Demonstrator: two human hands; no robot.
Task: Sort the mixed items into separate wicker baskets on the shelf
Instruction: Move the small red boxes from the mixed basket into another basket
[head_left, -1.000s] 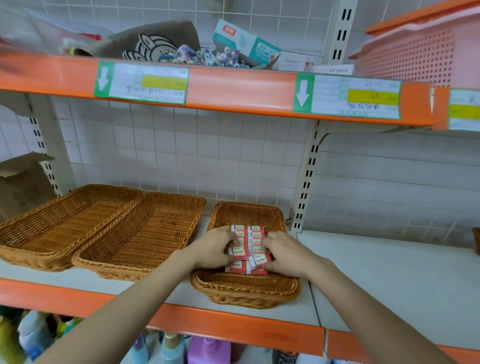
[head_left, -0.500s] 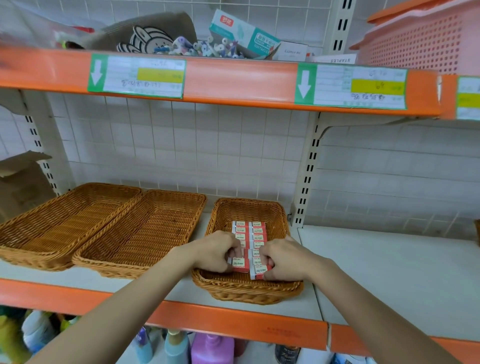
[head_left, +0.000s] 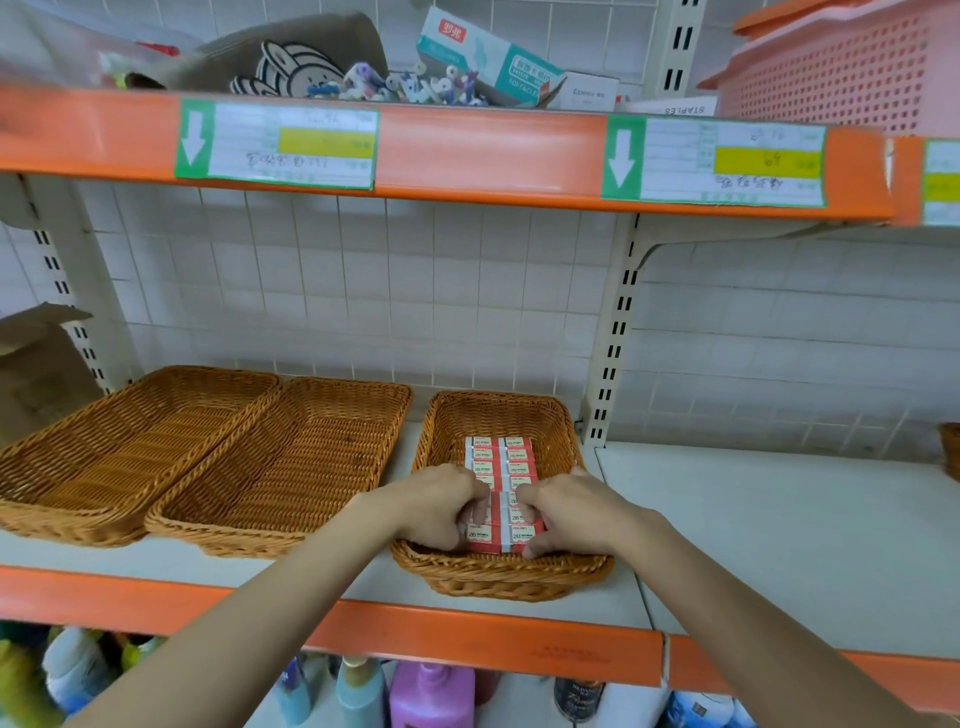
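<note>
White shelf; both hands' curled fingers on red boxes in right wicker basket.

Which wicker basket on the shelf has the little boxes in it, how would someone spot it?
Look at the white middle shelf with three brown wicker baskets in a row. Take the smallest, rightmost wicker basket, beside the slotted upright post. Only it holds small red-and-white boxes; both hands reach into it.

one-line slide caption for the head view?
Both hands, left and right, grip small red-and-white boxes in the rightmost wicker basket.
</note>
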